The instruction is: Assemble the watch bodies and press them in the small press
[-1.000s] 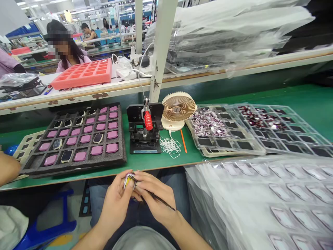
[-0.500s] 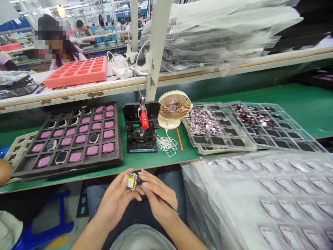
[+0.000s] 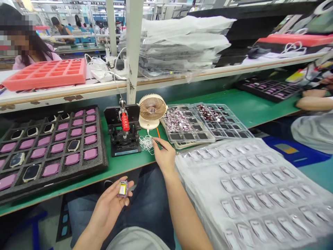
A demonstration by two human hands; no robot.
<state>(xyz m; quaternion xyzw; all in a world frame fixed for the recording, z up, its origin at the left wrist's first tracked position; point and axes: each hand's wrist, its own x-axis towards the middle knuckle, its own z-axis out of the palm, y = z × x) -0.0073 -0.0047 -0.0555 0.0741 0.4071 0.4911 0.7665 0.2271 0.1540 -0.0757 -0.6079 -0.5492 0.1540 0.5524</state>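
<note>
My left hand [image 3: 113,201] holds a small open watch case [image 3: 122,189] by its edges above my lap. The case has a purple rim, and a yellow-and-white piece shows inside. My right hand [image 3: 164,158] is over the bench edge, closed around a thin black tweezers-like tool [image 3: 164,146]. Its fingertips are beside a tangle of white cord [image 3: 146,143] and in front of an orange stick [image 3: 158,132]. Whether the fingers touch the cord, I cannot tell.
Left lies a black foam tray [image 3: 102,158] of purple watch cases and watches. A red-handled press [image 3: 125,122] and a fan [image 3: 152,109] stand mid-bench. Clear trays [image 3: 208,139] hold small parts. Plastic-covered sheets [image 3: 208,180] fill the right front. A co-worker's arm [image 3: 314,103] shows far right.
My right hand has left the watch case and reached forward to the bench with the black tool. My left hand keeps the case, now face up. The view has turned right.
</note>
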